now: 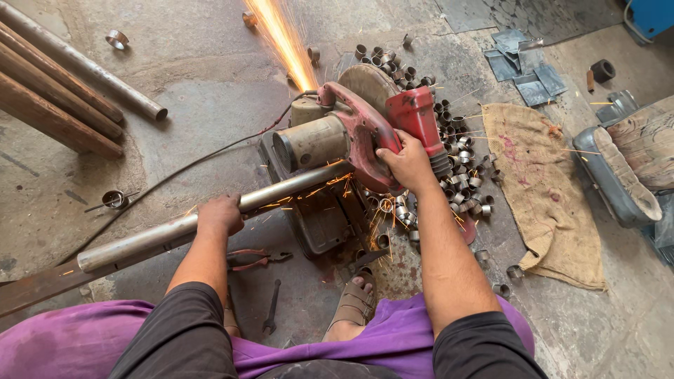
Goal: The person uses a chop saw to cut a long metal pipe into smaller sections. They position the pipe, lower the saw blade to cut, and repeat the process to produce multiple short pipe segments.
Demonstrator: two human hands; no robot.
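You are cutting: your right hand [407, 163] is wrapped around the handle of the worn red chop saw [354, 133], fingers closed on the grip, pressing the round abrasive disc [366, 83] down while orange sparks [284, 38] are streaming away toward 12 o'clock. Your left hand [220, 215] is clamped over the long grey steel pipe [210, 221], fingers curled around it, steadying it where it is running from 8 o'clock into the saw's base at the centre. A heap of short cut metal rings [460, 179] is lying at 3 o'clock of the saw, beside a tan burlap sack [544, 189].

By my judgement the cut is mid-stroke. What follows is calling for steady downward pressure, the pipe held dead still, and your sandalled foot [354, 302], near the base at 6 o'clock, kept out of the way. Red-handled pliers [253, 260] are lying by your left forearm.
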